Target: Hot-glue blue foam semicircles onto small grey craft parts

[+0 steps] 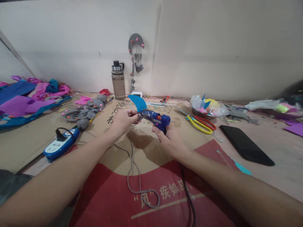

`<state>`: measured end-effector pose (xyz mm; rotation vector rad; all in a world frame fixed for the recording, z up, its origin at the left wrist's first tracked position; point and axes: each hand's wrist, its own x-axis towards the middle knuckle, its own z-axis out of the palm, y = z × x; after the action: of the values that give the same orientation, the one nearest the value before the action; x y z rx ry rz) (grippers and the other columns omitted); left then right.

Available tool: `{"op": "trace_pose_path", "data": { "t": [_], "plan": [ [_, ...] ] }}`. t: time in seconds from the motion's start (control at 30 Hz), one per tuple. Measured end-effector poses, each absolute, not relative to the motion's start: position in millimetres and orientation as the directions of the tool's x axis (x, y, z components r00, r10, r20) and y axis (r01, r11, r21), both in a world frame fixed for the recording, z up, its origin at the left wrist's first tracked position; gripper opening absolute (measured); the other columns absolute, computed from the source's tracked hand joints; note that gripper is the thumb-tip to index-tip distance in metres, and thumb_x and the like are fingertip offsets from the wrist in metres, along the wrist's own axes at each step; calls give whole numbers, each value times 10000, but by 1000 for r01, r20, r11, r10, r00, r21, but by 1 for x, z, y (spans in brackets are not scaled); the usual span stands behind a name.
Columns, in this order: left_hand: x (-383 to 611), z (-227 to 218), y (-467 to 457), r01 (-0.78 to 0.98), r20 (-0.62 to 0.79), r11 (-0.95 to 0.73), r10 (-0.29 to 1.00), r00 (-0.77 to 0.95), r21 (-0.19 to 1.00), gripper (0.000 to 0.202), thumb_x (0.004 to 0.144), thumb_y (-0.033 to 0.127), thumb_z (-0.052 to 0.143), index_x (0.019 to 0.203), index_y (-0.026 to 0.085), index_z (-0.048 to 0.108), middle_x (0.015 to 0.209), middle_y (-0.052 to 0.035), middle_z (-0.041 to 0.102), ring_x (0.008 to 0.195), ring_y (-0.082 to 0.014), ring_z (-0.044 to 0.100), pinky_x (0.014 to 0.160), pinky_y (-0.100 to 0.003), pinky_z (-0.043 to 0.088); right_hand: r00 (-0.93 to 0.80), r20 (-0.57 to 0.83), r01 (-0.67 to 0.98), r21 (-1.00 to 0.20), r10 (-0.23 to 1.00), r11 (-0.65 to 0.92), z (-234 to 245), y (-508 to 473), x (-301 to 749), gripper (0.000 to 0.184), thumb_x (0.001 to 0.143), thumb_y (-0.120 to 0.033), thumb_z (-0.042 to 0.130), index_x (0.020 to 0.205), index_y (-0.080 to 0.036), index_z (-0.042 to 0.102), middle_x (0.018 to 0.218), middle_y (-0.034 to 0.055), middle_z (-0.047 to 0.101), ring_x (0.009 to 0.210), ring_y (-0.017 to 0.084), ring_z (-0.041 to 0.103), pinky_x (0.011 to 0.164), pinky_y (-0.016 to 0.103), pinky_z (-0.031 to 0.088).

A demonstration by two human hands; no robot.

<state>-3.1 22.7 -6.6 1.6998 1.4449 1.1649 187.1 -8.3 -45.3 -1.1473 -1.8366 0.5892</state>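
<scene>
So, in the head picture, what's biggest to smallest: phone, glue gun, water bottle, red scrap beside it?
1. Black phone
2. Blue glue gun and water bottle: too alike to rank; the right hand covers part of the gun
3. Red scrap

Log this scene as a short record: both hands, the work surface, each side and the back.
Right hand: grips a blue glue gun
Left hand: fingertips drawn together at the gun's front end, near a blue crescent; what they pinch is unclear
Work surface: printed cardboard, loose grey cord on it
Left side: power strip, black plug inserted
Right side: scissors, black phone
Back: upright bottle, grey moon decoration against the wall
</scene>
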Motion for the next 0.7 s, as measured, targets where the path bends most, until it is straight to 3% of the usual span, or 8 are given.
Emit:
{"op": "trace_pose_path", "data": {
  "t": [0.7],
  "plan": [
    [-1,-5,22,448,234,-220,972,26,867,120,709,249,623,627,163,639,627,-30,666,601,-137,612,576,-233,477,-205,428,469,-746,880,472,-43,-10,187,285,882,-416,476,1015,-182,570,866,87,643,791,221,586,713,349,441]
  ]
}}
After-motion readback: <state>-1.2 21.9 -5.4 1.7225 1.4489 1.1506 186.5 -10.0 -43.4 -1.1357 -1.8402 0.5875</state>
